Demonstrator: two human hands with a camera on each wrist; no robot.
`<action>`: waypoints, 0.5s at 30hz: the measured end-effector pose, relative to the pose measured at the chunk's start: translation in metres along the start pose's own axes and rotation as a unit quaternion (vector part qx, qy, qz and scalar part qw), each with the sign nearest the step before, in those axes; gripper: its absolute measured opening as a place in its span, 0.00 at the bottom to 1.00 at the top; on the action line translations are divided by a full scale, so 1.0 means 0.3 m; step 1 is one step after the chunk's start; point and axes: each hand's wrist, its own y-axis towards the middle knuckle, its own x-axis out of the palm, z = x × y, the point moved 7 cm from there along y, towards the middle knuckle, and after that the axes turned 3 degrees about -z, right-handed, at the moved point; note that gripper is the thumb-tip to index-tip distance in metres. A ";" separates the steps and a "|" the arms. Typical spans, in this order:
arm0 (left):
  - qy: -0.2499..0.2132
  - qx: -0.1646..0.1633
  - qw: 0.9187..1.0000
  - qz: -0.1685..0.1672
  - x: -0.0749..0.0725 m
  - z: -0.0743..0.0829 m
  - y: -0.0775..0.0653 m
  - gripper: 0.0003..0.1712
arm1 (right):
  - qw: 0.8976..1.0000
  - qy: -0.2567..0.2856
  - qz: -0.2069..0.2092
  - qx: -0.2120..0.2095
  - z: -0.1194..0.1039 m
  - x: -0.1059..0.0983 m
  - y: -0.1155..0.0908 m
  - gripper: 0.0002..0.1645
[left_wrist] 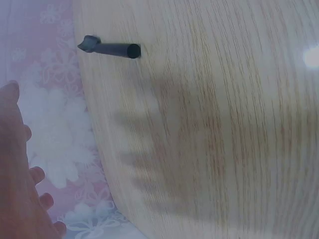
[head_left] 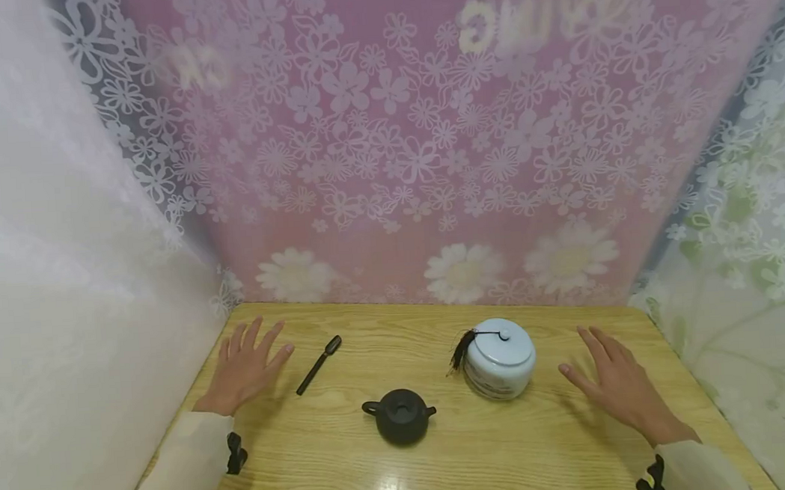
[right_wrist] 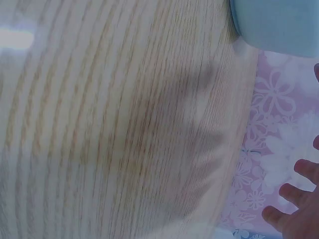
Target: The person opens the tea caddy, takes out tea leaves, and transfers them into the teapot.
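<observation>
Over the left part of the table my left hand (head_left: 243, 368) hovers with its fingers spread, holding nothing. Nearest to it lies a dark tea scoop (head_left: 319, 365), its scooped end pointing away; the left wrist view shows its round handle end (left_wrist: 133, 51). A small black teapot (head_left: 401, 417) stands at the middle front, handle to the left and spout to the right. Right of centre is a lidded white porcelain jar (head_left: 501, 369) with a black tassel (head_left: 463, 351) on its lid. My right hand (head_left: 620, 385), fingers extended, is apart from the jar's right side and holds nothing.
The wood-grain table (head_left: 339, 473) is bounded by a pink flowered curtain (head_left: 387, 163) at the back. A pale sheet (head_left: 65, 295) hangs along the left, and a patterned one (head_left: 761, 312) along the right. Both hands cast shadows on the tabletop.
</observation>
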 end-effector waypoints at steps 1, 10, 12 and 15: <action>-0.001 0.002 1.000 -0.002 -0.001 0.006 0.000 0.43 | 1.000 0.008 -0.001 0.001 -0.004 0.000 -0.003 0.57; -0.015 0.033 0.999 -0.002 -0.006 0.071 0.002 0.42 | 0.998 0.063 0.014 -0.007 -0.055 -0.017 -0.014 0.56; -0.021 0.044 0.999 0.002 -0.006 0.089 0.003 0.42 | 0.998 0.066 0.022 -0.006 -0.067 -0.022 -0.018 0.55; -0.018 0.060 0.998 0.006 -0.007 0.119 0.004 0.41 | 0.996 0.073 0.044 -0.011 -0.091 -0.031 -0.027 0.52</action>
